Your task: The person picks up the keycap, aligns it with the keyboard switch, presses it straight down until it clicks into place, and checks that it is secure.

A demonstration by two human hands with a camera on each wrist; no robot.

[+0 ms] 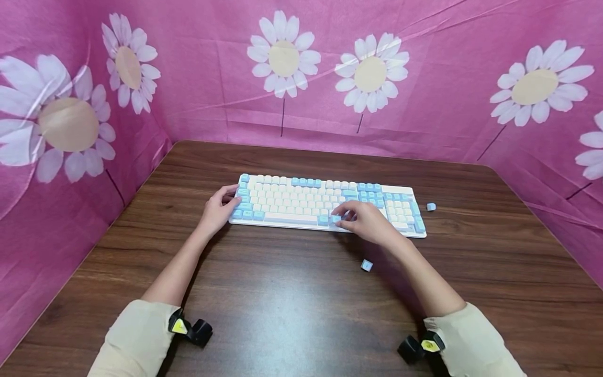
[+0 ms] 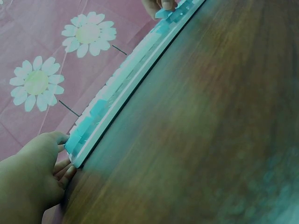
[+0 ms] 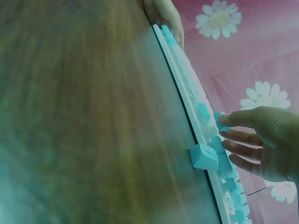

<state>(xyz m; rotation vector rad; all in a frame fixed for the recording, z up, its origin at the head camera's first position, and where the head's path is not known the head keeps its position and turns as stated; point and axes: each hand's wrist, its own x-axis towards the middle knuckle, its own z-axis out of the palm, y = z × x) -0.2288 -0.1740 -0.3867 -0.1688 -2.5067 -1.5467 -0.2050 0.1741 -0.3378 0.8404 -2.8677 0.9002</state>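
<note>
Between the forearms (image 1: pixel 175 269) there's passing room up to the keyboard (image 1: pixel 301 198), bar one loose key (image 1: pixel 366 265).

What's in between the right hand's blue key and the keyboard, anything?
Nothing that I can see: the right hand holds the blue key over the keyboard's front row. One loose key lies in front, another loose key off the right end.

Table (image 1: pixel 264 256) had a dark brown wood-grain top; pink cloth (image 1: pixel 202 68) rose behind the table's far edge and along its left and right sides; cloth was creased and printed with white daisies (image 1: pixel 283 58), two straight behind the table; pale glare (image 1: pixel 287 319) lay across the table's near half.
</note>
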